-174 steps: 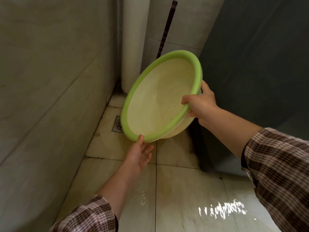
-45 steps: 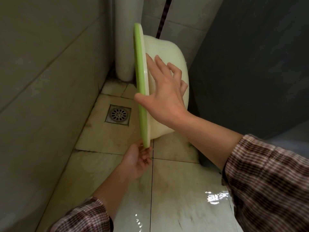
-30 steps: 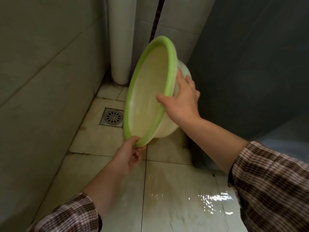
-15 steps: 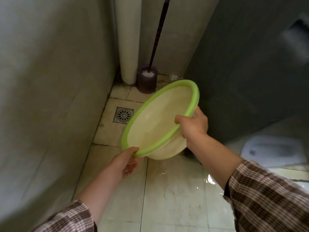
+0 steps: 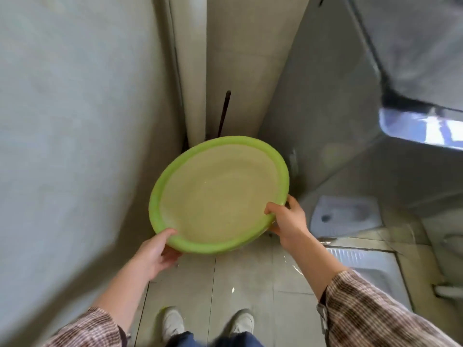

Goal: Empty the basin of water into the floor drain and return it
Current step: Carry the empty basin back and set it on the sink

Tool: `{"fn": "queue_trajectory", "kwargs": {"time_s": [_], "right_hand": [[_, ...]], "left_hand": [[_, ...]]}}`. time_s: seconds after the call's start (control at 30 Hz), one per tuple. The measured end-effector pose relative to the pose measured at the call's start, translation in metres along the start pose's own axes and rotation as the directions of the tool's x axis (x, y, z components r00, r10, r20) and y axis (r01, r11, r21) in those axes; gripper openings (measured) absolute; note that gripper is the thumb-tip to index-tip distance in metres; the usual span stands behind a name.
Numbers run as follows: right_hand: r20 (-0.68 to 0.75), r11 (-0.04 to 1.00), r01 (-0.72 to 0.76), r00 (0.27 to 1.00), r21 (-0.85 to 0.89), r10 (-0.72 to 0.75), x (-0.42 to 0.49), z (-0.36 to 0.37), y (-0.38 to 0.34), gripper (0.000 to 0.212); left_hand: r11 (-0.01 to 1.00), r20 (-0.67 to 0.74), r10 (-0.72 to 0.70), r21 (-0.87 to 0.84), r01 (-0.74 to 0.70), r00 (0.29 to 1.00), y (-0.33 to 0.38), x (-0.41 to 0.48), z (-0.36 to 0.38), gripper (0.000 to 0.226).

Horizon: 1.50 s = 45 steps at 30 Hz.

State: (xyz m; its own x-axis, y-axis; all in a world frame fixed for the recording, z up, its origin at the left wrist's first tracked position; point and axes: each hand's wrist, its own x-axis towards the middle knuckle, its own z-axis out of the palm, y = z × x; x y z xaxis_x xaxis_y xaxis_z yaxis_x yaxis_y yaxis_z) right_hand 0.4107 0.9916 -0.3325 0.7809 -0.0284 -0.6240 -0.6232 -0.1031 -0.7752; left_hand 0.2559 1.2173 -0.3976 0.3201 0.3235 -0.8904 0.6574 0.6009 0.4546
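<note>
A cream basin with a green rim (image 5: pixel 220 194) hangs nearly level in front of me, mouth up, only a wet sheen inside. My left hand (image 5: pixel 156 251) grips its near-left rim, thumb over the edge. At the right rim my right hand (image 5: pixel 288 221) holds on, fingers curled over the lip. The basin hides the floor drain from view.
A tiled wall (image 5: pixel 75 146) rises close on the left, with a white pipe (image 5: pixel 190 71) and a dark brush handle (image 5: pixel 224 111) in the corner. A grey partition (image 5: pixel 323 108) stands right, a squat toilet (image 5: pixel 345 216) beyond. The floor tiles (image 5: pixel 250 279) are wet; my shoes (image 5: pixel 172 321) show below.
The basin has swung from tilted on edge to almost level and come up toward me. My view has risen and pulled back, so the drain is now covered by the basin.
</note>
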Motion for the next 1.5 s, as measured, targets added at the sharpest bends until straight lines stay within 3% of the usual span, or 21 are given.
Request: {"fn": "queue_trajectory", "kwargs": {"time_s": [0.27,0.63,0.73,0.9,1.1,1.3,1.5], "right_hand": [[0.065,0.995,0.022,0.998,0.096,-0.028,-0.091,-0.053,-0.068,0.048],[0.066,0.966,0.108,0.990,0.233,-0.126,-0.194,-0.126,-0.063,0.050],[0.021,0.953,0.146,0.987,0.267,-0.158,-0.233,-0.139,-0.049,0.054],[-0.034,0.917,0.130,0.991,0.377,-0.127,-0.292,-0.174,-0.021,0.050],[-0.178,0.896,0.141,0.981,0.422,-0.070,-0.347,-0.247,0.012,0.040],[-0.438,0.854,0.195,0.898,0.482,0.042,-0.389,-0.345,0.057,0.018],[-0.578,0.842,0.183,0.797,0.508,0.175,-0.438,-0.454,0.122,0.013]], "left_hand": [[0.970,-0.061,0.096,-0.219,-0.107,0.993,0.038,-0.121,0.013,0.032],[0.958,0.001,0.194,-0.214,-0.189,0.981,0.018,-0.207,-0.003,0.048],[0.952,0.069,0.241,-0.211,-0.222,0.968,0.014,-0.231,-0.011,0.039],[0.956,0.290,0.292,-0.099,-0.274,0.911,0.007,-0.268,-0.007,0.029],[0.935,0.464,0.307,0.016,-0.354,0.831,-0.017,-0.310,0.039,0.041],[0.912,0.575,0.233,0.151,-0.382,0.784,-0.081,-0.349,0.123,0.048],[0.826,0.620,0.165,0.337,-0.451,0.767,-0.172,-0.390,0.210,0.031]]}}
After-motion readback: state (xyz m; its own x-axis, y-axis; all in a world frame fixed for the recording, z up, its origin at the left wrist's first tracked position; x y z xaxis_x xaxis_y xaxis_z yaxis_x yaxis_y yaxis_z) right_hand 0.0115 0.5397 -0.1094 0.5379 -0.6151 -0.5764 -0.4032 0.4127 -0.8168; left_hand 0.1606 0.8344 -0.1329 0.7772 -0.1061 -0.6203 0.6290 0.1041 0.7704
